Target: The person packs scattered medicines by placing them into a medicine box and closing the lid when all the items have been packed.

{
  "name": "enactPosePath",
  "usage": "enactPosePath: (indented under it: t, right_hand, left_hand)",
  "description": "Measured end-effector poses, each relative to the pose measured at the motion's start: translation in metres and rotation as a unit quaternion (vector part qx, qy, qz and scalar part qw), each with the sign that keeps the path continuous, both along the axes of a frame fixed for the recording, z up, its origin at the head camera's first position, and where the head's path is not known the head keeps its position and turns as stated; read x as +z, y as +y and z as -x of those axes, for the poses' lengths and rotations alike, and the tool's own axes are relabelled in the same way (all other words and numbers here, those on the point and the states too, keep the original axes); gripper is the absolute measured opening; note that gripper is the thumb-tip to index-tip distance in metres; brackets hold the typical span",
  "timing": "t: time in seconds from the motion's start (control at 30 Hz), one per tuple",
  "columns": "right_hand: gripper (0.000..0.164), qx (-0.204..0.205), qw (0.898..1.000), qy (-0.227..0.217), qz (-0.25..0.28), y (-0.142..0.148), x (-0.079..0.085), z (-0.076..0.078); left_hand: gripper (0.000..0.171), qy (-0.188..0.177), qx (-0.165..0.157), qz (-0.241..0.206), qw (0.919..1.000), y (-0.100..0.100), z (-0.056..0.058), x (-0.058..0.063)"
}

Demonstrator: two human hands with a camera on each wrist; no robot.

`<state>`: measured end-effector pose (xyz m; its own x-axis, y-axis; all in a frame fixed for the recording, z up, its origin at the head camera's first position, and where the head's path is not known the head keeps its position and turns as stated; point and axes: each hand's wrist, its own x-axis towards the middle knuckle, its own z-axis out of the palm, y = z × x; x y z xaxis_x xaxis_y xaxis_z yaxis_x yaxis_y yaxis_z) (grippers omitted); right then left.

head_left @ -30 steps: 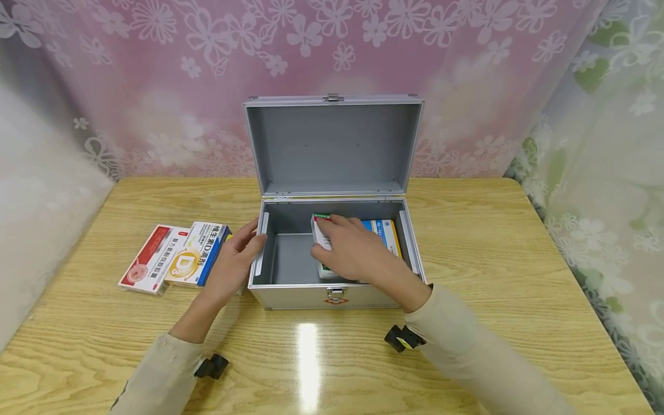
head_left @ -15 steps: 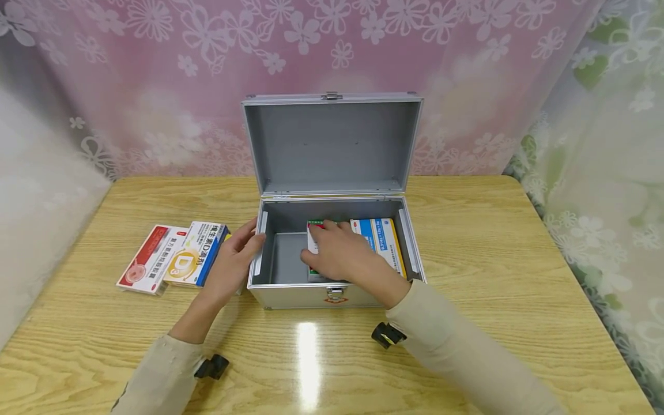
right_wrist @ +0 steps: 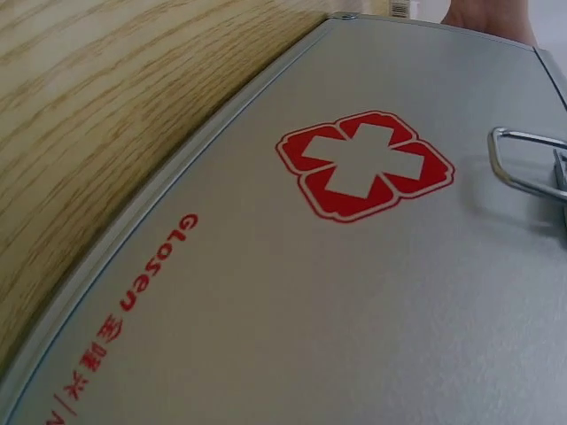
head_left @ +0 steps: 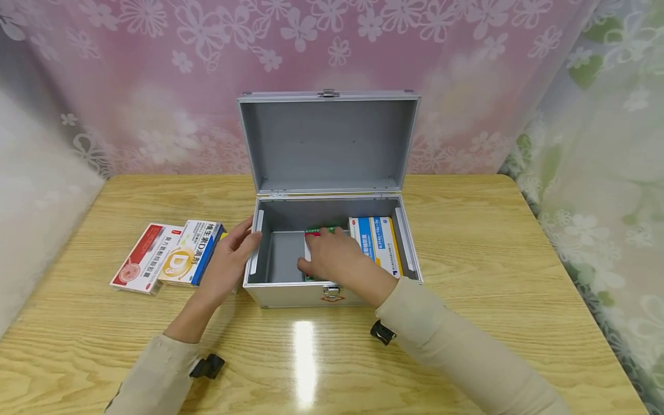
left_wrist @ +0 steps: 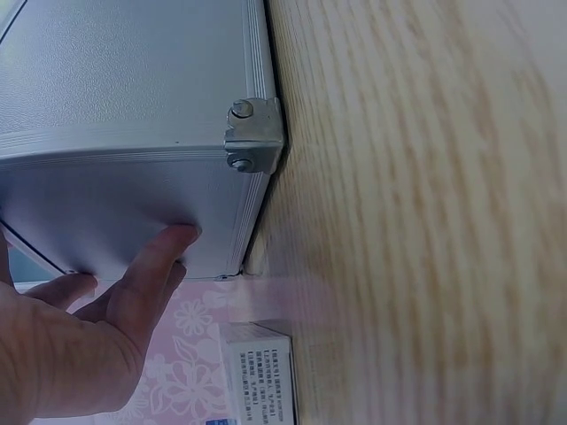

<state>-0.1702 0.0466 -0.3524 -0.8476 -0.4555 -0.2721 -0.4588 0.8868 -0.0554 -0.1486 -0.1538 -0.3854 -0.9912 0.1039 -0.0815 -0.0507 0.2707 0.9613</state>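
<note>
An aluminium first-aid case (head_left: pixel 290 295) stands with its lid raised. My left hand (head_left: pixel 228 262) holds its left wall, thumb over the rim and fingertips against the outer side, which the left wrist view also shows. Inside the case, my right hand (head_left: pixel 337 259) grips a white medicine box with green and red edging (head_left: pixel 309 234) from above; the hand covers most of it. Right of that hand lies a blue, white and yellow medicine box (head_left: pixel 381 245). The right wrist view shows the case's front with its red cross emblem (right_wrist: pixel 365 166); my right hand is outside that view.
Left of the case, a red and white medicine box (head_left: pixel 147 259) and a vitamin D box (head_left: pixel 191 253) lie side by side on the wooden table (head_left: pixel 493 259). The raised lid (head_left: pixel 332 144) stands behind the case's opening. A flowered curtain (head_left: pixel 321 63) hangs behind the table.
My right hand has moved left and lower inside the case with the green-edged medicine box, baring more of the blue, white and yellow box. My left hand has stayed on the case wall.
</note>
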Motion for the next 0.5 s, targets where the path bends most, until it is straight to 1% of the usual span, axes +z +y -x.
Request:
enactPosePath:
  t: [0.17, 0.37, 0.5]
  right_hand:
    - [0.058, 0.015, 1.0, -0.005, -0.014, -0.0008, -0.0006, 0.0004]
    - [0.055, 0.046, 0.998, -0.019, -0.035, 0.001, -0.0017, 0.0002]
    - [0.056, 0.048, 0.998, -0.019, -0.042, 0.0027, -0.0009, -0.0005]
  left_hand:
    - [0.055, 0.0, 0.003, 0.007, 1.0, -0.0006, -0.0004, 0.0015]
    - [0.055, -0.001, 0.006, 0.001, 1.0, 0.0, -0.0006, 0.0007]
    - [0.056, -0.002, 0.007, 0.003, 1.0, 0.0015, -0.0004, 0.0011]
